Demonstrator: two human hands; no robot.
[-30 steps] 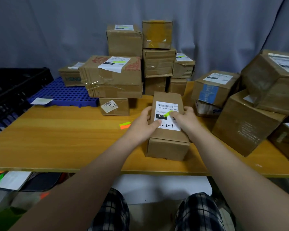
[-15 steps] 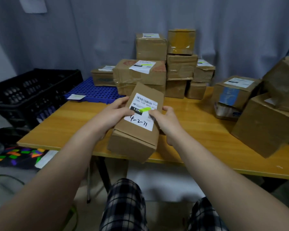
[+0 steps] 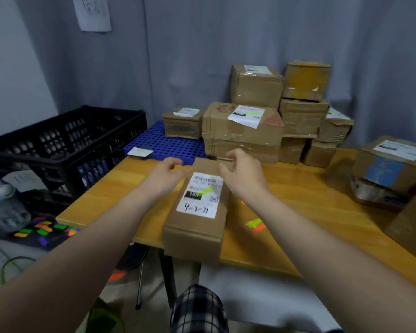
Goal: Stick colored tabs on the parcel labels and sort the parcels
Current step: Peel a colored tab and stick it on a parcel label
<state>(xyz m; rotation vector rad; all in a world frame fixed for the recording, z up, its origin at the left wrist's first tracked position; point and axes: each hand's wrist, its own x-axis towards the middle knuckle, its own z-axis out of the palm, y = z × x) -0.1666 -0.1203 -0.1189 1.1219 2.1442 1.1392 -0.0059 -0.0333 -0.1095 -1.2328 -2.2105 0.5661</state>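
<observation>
Your parcel [image 3: 193, 243] overhangs the bench's [image 3: 298, 212] near edge, 1 green tab [image 3: 205, 190] stuck on its label [image 3: 198, 205]. Your left hand [image 3: 162, 176] and right hand [image 3: 244, 176] flank its far end with fingers [image 3: 175, 162] loosely curled; whether they grip it, I cannot tell. Stacked parcels [image 3: 243, 131] stand behind.

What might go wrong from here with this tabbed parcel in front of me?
The parcel has its near end past the table edge. The left hand and right hand are both at its far end, so it might tip off. The loose tabs lie beside the right forearm and might get swept away.
</observation>
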